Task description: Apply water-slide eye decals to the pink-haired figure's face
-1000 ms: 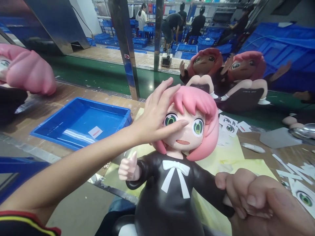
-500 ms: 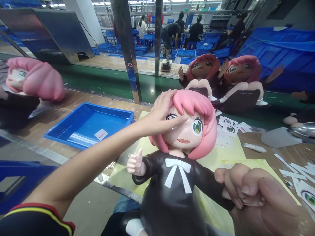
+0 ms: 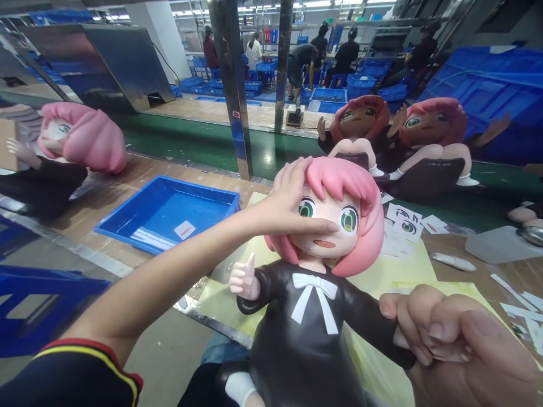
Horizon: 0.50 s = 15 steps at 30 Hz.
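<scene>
Pressing my left hand (image 3: 288, 203) on the pink-haired, black-dressed vinyl doll (image 3: 314, 294)'s face, thumb under both applied eyes; right hand (image 3: 449, 345) clenched its arm; loose eye stickers (image 3: 403, 220) remained on the worktop.

The scene is brightly and evenly lit from overhead strip lights (image 3: 254, 8) far back in the hall, which show as white streaks near the top edge. Shadows are soft and faint. The steel posts (image 3: 231, 85) carry streaky reflections, the blue tray (image 3: 169, 212) has pale sheen on its floor, and the doll (image 3: 322, 243) shows mild gloss on its black dress. The centre is sharp; the right hand (image 3: 458, 350), very close to the lens, is soft, and the pink doll at left (image 3: 80, 141) is blurred. Wide-angle distortion bends and stretches things at the edges, and straight posts lean. The background workers are small and hazy.
</scene>
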Each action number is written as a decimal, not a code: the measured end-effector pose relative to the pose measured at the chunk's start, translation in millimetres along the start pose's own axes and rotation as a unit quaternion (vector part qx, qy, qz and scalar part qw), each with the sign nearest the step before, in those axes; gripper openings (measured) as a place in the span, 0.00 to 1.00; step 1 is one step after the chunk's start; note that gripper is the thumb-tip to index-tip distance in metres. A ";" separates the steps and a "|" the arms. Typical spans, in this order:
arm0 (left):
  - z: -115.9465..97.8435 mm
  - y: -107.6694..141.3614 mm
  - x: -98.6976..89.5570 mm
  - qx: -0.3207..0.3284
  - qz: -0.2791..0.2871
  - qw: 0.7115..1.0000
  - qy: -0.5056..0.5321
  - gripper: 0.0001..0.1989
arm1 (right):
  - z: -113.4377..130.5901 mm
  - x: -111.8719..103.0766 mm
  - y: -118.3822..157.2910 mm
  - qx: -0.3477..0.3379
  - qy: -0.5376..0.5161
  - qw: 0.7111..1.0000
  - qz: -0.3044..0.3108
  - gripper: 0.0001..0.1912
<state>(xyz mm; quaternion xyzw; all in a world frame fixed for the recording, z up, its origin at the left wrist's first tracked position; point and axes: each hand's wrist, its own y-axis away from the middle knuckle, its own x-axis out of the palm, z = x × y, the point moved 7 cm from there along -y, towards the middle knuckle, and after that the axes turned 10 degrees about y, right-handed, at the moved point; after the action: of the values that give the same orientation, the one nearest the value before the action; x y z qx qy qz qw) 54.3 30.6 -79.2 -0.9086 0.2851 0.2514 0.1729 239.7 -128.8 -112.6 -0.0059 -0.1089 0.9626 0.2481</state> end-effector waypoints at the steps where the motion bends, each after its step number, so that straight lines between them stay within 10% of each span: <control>1: 0.0 -0.1 -0.2 0.004 -0.001 1.000 0.000 0.64 | -1.3 -0.9 0.3 0.002 0.001 1.000 -0.003 0.23; 15: 3.6 0.2 -1.7 0.015 0.002 1.000 -0.007 0.59 | -12.0 -8.4 -1.4 -0.036 -0.034 0.997 0.061 0.20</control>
<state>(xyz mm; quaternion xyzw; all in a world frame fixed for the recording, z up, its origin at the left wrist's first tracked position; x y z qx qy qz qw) 51.7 32.8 -81.3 -0.9037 0.2892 0.2532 0.1884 248.5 -129.2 -124.3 0.0117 -0.1511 0.9710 0.1847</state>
